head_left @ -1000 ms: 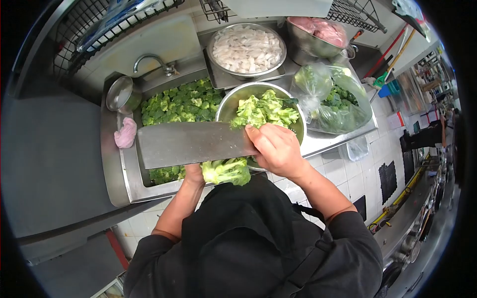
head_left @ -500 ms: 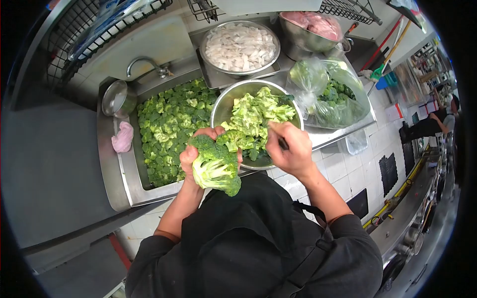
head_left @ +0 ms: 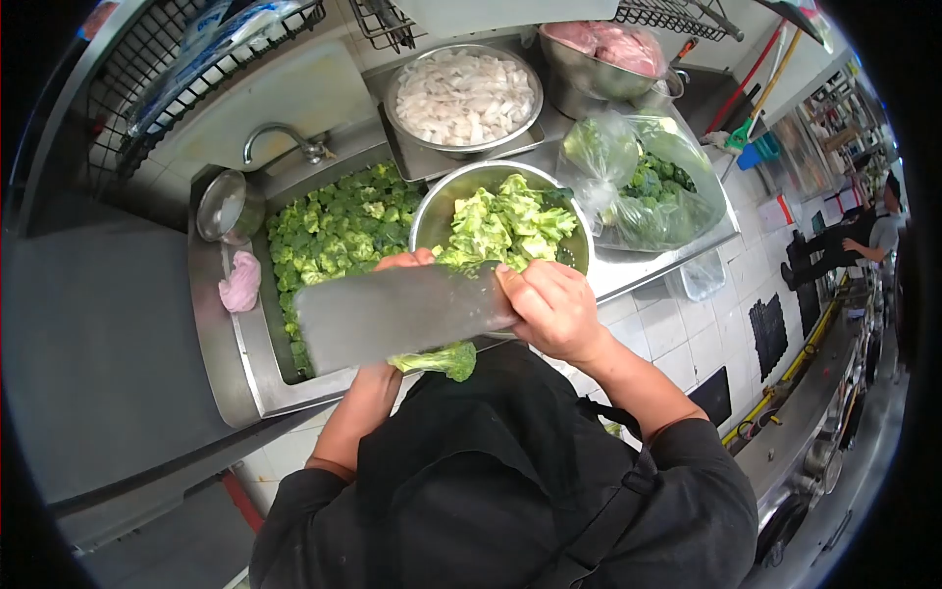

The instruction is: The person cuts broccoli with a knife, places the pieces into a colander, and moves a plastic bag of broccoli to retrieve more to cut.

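My right hand (head_left: 552, 309) grips a cleaver (head_left: 397, 316), its broad grey blade lying across the front of my left hand (head_left: 405, 259). Behind that blade my left hand is closed around a head of broccoli (head_left: 449, 361); only some fingers, the wrist and the lower edge of the broccoli show. Just beyond both hands stands a metal bowl (head_left: 428, 201) with pale green broccoli stems and leaves (head_left: 510, 221) in it. Cut broccoli florets (head_left: 339, 221) fill the sink on the left.
Around the sink are a faucet (head_left: 280, 130), a small metal pot (head_left: 232, 208) and a pink cloth (head_left: 239, 283). Farther back stand a bowl of whitish pieces (head_left: 463, 96) and a bowl of bagged meat (head_left: 613, 51). A plastic bag of broccoli (head_left: 653, 191) lies right. Another person (head_left: 849, 240) is far right.
The cleaver has swung into view leftward, and now covers most of the broccoli and my left hand. The view has shifted slightly. At far right, the other person's position has changed.
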Motion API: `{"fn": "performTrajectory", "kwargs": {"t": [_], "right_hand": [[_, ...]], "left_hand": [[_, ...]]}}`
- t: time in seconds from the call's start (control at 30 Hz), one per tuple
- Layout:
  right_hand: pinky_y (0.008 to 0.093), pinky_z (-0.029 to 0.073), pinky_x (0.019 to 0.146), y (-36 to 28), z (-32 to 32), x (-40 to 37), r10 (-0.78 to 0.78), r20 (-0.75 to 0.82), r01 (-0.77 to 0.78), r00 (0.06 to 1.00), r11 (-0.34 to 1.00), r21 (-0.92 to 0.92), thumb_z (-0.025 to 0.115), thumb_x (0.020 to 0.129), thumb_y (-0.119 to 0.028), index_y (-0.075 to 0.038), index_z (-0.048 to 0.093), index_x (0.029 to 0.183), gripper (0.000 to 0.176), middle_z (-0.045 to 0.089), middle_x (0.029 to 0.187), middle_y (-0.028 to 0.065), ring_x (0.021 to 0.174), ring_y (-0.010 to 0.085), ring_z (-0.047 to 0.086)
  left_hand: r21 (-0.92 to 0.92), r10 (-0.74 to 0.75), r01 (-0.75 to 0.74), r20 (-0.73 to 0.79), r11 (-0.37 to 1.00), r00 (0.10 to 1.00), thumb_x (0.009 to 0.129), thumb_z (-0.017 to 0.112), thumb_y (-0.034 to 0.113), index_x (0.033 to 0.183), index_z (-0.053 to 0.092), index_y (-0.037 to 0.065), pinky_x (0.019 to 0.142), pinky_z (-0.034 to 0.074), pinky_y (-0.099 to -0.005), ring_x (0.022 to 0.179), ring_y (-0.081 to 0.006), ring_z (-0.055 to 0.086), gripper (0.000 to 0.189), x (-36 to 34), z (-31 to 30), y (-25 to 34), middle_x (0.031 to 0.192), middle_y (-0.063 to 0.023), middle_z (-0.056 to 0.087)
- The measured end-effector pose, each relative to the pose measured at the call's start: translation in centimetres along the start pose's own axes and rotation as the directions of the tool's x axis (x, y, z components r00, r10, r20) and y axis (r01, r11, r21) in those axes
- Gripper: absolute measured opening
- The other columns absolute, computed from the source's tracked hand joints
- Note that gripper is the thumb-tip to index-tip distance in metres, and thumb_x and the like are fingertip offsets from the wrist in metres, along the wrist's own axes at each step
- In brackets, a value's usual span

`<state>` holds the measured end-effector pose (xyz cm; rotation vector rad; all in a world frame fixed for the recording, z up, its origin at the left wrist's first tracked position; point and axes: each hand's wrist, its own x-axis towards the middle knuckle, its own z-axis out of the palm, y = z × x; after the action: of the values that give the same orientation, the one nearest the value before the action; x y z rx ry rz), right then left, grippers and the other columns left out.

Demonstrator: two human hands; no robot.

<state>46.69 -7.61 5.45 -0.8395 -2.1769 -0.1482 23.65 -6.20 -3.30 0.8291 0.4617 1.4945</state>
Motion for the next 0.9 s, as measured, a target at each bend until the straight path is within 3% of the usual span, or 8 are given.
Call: {"fn": "performTrajectory", "kwargs": {"t": [0.03,0.1,0.23,0.53,0.6,0.7,0.83,0.9], "right_hand": [[0.0333,0.048,0.052,0.4,0.4,-0.5,0.056,-0.004,-0.056,0.998,0.998,-0.010,0.071,0.071,-0.003,-0.001,0.063,0.099,0.028,0.050,0.069,0.0035,0.060,0.0208,0.059],[0.0353,0.049,0.052,1.0,1.3,-1.9,0.158,-0.006,-0.158,0.987,0.987,0.013,0.072,0.070,-0.002,-0.002,0.064,0.099,0.030,0.053,0.070,0.0051,0.060,0.0231,0.060],[0.0394,0.052,0.054,1.4,1.9,-3.7,0.377,-0.013,-0.373,0.926,0.921,0.118,0.072,0.070,0.001,-0.003,0.065,0.099,0.030,0.062,0.075,0.0095,0.063,0.0289,0.065],[0.0389,0.050,0.052,0.3,0.5,-2.7,0.377,-0.052,-0.366,0.925,0.919,0.147,0.074,0.072,0.001,-0.001,0.065,0.097,0.027,0.061,0.074,0.0102,0.061,0.0284,0.063],[0.0379,0.048,0.050,-0.7,-0.8,-1.2,0.232,-0.066,-0.218,0.971,0.961,0.169,0.074,0.072,0.001,0.000,0.065,0.096,0.025,0.056,0.069,0.0080,0.057,0.0256,0.059],[0.0361,0.047,0.052,-1.8,-1.6,-0.3,0.141,-0.033,-0.136,0.989,0.984,0.118,0.076,0.068,-0.002,0.001,0.064,0.100,0.035,0.050,0.070,0.0056,0.059,0.0228,0.057],[0.0353,0.048,0.055,-1.9,-2.0,-0.2,0.103,0.045,-0.107,0.994,0.989,0.099,0.076,0.064,-0.007,0.001,0.063,0.105,0.043,0.049,0.073,0.0051,0.064,0.0223,0.058],[0.0358,0.049,0.055,-1.6,-1.5,-0.8,0.112,0.042,-0.115,0.993,0.988,0.103,0.076,0.065,-0.007,0.001,0.063,0.103,0.041,0.049,0.073,0.0051,0.063,0.0227,0.058]], "left_hand": [[0.000,0.006,-0.006,0.002,1.000,1.000,0.089,0.069,0.038,0.111,0.059,-0.004,0.096,0.050,-0.0430,0.108,-0.0318,0.058,0.048,0.3,1.2,1.2,0.108,-0.0214,0.057],[-0.394,-0.311,0.410,0.292,0.823,0.905,0.086,0.069,0.037,0.114,0.058,-0.002,0.079,0.059,-0.0525,0.098,-0.0425,0.065,0.049,0.3,3.3,3.8,0.113,-0.0188,0.055],[-0.450,-0.156,0.258,0.252,0.855,0.955,0.082,0.069,0.036,0.117,0.057,0.000,0.067,0.058,-0.0635,0.090,-0.0554,0.063,0.052,0.2,2.6,2.9,0.121,-0.0134,0.051],[-0.489,-0.207,0.299,0.235,0.819,0.950,0.080,0.069,0.038,0.113,0.056,0.002,0.061,0.056,-0.0607,0.089,-0.0523,0.063,0.050,0.4,3.4,3.0,0.113,-0.0147,0.053],[-0.224,-0.278,0.390,0.407,0.893,0.870,0.093,0.060,0.040,0.120,0.054,0.004,0.071,0.051,-0.0508,0.095,-0.0404,0.059,0.045,0.8,1.0,2.2,0.111,-0.0088,0.057],[0.118,0.229,-0.268,0.268,0.956,0.936,0.098,0.057,0.016,0.099,0.062,0.008,0.093,0.043,-0.0389,0.089,-0.0227,0.050,0.010,1.5,3.5,1.6,0.099,-0.0060,0.060],[0.051,0.228,-0.251,0.281,0.967,0.932,0.098,0.056,0.013,0.099,0.063,0.007,0.091,0.043,-0.0357,0.085,-0.0228,0.051,0.010,1.6,2.8,1.4,0.098,-0.0061,0.060],[-0.226,0.290,-0.206,0.455,0.952,0.842,0.086,0.071,0.028,0.110,0.060,-0.003,0.087,0.051,-0.0352,0.096,-0.0261,0.060,0.041,2.0,-0.9,-0.7,0.101,-0.0159,0.063]]}}
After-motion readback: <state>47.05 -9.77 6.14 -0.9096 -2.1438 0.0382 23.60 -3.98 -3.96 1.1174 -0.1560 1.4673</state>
